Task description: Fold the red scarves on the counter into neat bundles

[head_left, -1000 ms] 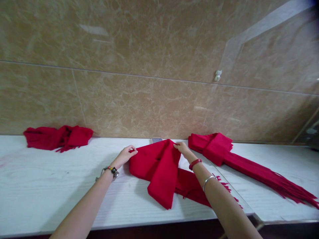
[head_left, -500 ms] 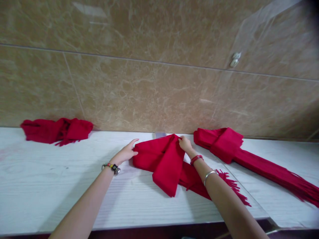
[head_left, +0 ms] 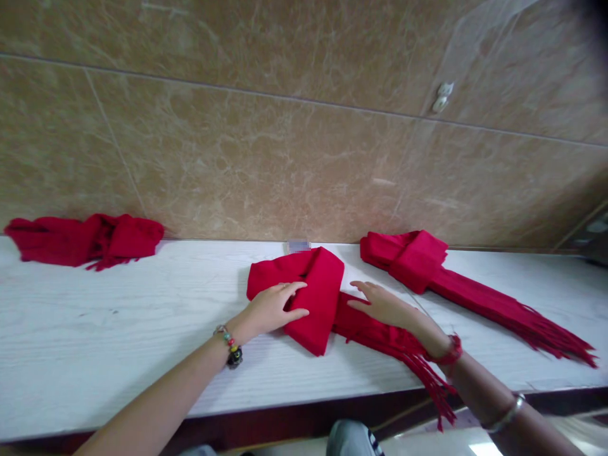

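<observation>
A red fringed scarf (head_left: 323, 297) lies folded on the white wood-grain surface in front of me. One flap crosses over its loop, and the fringed tail runs right and hangs over the front edge. My left hand (head_left: 273, 308) is over the folded part with thumb and fingers apart; whether it touches the cloth I cannot tell. To the right of the flap, my right hand (head_left: 380, 305) is just above the tail, fingers spread and holding nothing. Part of the tail is hidden under my right hand and wrist.
A second red scarf (head_left: 418, 263), folded with its long fringed tail stretched right, lies at the right. Another bunched red scarf (head_left: 85, 239) sits at the left against the brown marbled wall (head_left: 247, 158). A small blurred card (head_left: 298, 246) is at the wall's foot.
My right hand has let go of the scarf's top corner and moved down and right. My left hand has shifted from the scarf's left end onto its middle. The view has tilted down slightly.
</observation>
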Tool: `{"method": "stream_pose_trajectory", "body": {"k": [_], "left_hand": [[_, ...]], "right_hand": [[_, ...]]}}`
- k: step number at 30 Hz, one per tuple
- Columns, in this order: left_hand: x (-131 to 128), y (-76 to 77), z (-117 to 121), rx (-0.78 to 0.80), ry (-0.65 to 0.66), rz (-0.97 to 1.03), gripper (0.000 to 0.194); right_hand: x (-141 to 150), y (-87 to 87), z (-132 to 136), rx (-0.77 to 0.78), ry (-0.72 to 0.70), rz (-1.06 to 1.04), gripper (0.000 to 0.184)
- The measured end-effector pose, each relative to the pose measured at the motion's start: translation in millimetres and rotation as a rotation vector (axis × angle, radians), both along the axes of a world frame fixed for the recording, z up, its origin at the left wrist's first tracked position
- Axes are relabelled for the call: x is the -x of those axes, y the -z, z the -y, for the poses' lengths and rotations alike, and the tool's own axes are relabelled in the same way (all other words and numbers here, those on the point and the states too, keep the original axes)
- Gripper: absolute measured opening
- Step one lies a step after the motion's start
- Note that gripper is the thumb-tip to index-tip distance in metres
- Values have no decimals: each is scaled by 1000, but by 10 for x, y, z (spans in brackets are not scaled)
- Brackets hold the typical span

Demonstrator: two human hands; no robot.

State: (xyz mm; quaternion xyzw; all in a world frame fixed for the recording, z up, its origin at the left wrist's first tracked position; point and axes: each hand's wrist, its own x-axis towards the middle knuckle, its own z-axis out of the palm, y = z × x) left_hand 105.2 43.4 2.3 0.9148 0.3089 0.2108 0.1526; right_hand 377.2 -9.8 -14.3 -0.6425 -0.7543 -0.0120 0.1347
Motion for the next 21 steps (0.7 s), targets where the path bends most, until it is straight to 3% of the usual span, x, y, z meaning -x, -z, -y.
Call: {"method": "stream_pose_trajectory", "body": {"k": [2,5,9,13,17,21], "left_hand": [[-30,50,-40,-80,8,28,41],[-15,117,-215,-120,13,86,38],[64,161,-371,-108,70,-56,39],[110,133,-291,-87,123,-241,40],[109,60,-164,-43,55,-239,44],[112,69,-152,-68,15,-212,44]], "right_hand": [[77,58,227,-61,-21,36,45],[256,99,438,-121,-162,85,51],[353,144,514,-153,-221,202,42],[303,41,496,-225,-315,348,36],[327,-176,626,-326,-391,375,26],[316,-125,816,-285,-489,390,33]]}}
